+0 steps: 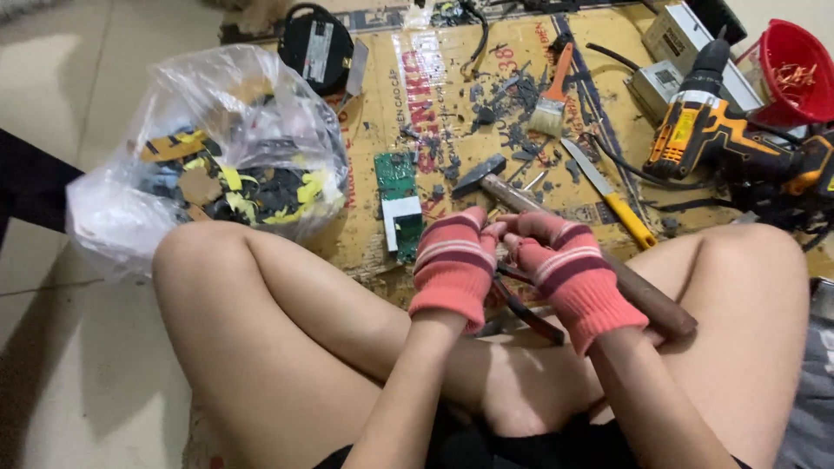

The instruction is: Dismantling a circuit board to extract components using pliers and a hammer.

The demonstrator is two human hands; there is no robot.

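Observation:
I sit cross-legged on the floor with both hands in pink striped gloves, held together above my shins. My left hand [456, 265] has its fingers curled, their tips meeting those of my right hand [569, 278]. Whatever is pinched between the fingertips is hidden. Pliers with dark red handles [528, 314] stick out below and between the hands, apparently gripped by my right hand. A hammer [486, 178] with a long wooden handle lies on the cardboard right under the hands, its handle running beneath my right wrist.
A green circuit board [400, 204] lies left of the hammer. A clear bag of scrap [217, 165] sits by my left knee. A brush [552, 104], a yellow-handled knife [608, 195], a yellow drill [721, 135], a red bucket [795, 74] and grey debris cover the cardboard.

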